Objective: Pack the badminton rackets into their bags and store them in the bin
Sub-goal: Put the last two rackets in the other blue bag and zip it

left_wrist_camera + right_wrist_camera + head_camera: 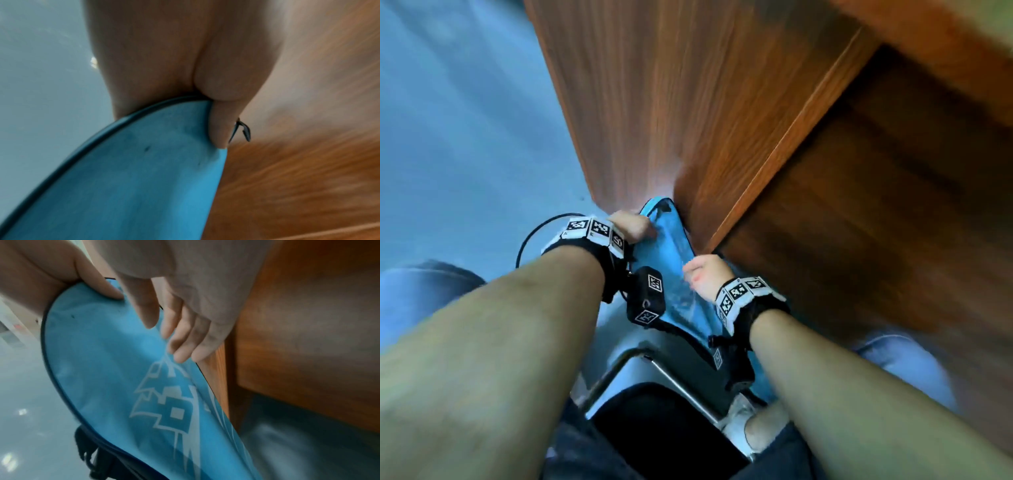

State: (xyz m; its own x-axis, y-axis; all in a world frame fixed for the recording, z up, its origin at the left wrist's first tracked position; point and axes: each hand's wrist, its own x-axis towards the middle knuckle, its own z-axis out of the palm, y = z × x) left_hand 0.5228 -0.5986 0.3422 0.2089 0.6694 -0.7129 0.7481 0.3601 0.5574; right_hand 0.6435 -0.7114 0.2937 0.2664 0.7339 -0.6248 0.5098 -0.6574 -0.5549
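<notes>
A light blue racket bag point(671, 246) with dark piping and a white logo point(170, 410) stands upright between my hands, its rounded top against the corner of a wooden desk. My left hand point(630, 226) pinches the bag's top edge, thumb point(218, 126) on the blue face point(133, 178), with a zip pull point(243, 129) just beside it. My right hand point(703, 274) lies against the bag's right edge with straight, relaxed fingers point(180, 340) touching the fabric point(113, 369). No racket shows outside the bag, and no bin is in view.
The wooden desk point(671, 102) rises right behind the bag, its side panel point(308, 321) close to my right hand. A chair's metal frame point(619, 370) and black seat point(664, 428) sit below my arms. Grey-blue floor point(465, 120) lies on the left. A black strap point(92, 456) hangs from the bag.
</notes>
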